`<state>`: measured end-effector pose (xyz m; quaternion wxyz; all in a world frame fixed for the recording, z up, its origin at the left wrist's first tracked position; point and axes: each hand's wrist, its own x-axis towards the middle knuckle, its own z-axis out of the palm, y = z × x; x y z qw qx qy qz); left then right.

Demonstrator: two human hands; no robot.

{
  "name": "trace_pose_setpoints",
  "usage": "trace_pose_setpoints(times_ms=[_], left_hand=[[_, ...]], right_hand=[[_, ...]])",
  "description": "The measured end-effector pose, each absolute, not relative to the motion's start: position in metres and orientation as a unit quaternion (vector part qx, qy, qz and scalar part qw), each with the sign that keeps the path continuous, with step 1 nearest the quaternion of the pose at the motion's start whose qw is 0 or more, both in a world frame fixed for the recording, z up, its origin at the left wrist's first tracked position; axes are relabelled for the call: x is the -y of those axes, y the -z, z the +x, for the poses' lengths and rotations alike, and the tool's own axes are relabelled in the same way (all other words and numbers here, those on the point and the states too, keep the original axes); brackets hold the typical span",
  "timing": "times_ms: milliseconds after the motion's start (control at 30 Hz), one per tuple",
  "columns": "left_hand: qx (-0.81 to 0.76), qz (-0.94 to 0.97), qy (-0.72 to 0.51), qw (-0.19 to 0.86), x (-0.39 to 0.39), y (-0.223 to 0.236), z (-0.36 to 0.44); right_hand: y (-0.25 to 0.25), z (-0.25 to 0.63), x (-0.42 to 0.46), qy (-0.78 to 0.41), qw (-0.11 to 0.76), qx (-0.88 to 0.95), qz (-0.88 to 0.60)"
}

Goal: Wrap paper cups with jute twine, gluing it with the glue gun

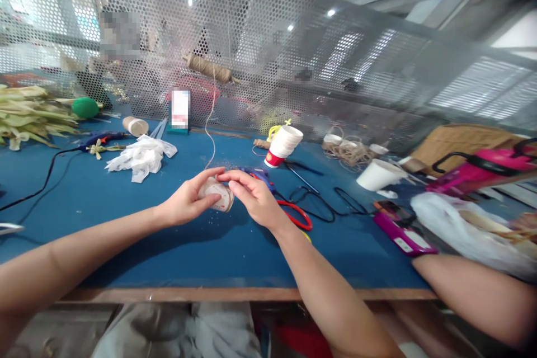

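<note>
My left hand [184,201] is wrapped around a small white paper cup [225,200] with faint reddish marks, tipped on its side above the table. The fingers of my right hand [258,198] are pinched at the cup's edge, where a strand of twine [212,123] comes down to the hands. Whether the right fingertips grip the twine or the cup itself is hard to see. That strand runs up to a twine spool [210,69] on a rod at the mesh screen. Just behind my right hand lies a blue tool [262,176], partly hidden, with red-handled scissors [301,213] beside it.
Stacked paper cups [285,144] stand behind my hands. Crumpled white plastic [142,156], a glue gun [100,140] and corn husks [33,112] are on the left. To the right are a black cord [319,210], a purple box [403,229] and another person's arm [474,291].
</note>
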<state>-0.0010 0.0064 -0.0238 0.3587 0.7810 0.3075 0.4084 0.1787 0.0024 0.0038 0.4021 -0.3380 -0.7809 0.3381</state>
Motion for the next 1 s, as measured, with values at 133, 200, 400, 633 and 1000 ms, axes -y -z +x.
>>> trace_pose_setpoints(times_ms=[133, 200, 400, 633, 1000], left_hand=[[-0.326, 0.774, -0.404, 0.363, -0.005, 0.023, 0.000], [-0.328, 0.774, -0.405, 0.360, -0.006, 0.024, 0.000], [-0.352, 0.764, -0.405, 0.359, -0.005, 0.025, 0.001], [-0.378, 0.751, -0.397, 0.369, -0.008, 0.028, 0.001], [-0.383, 0.780, -0.377, 0.321, -0.008, 0.027, -0.004]], right_hand=[[-0.002, 0.176, -0.002, -0.395, 0.458, 0.730, -0.319], [-0.001, 0.176, -0.002, -0.409, 0.463, 0.719, -0.317], [-0.001, 0.178, -0.002, -0.373, 0.449, 0.736, -0.343], [-0.003, 0.180, -0.004, -0.378, 0.449, 0.732, -0.346], [-0.003, 0.250, -0.058, -0.096, 0.125, 0.681, -0.715]])
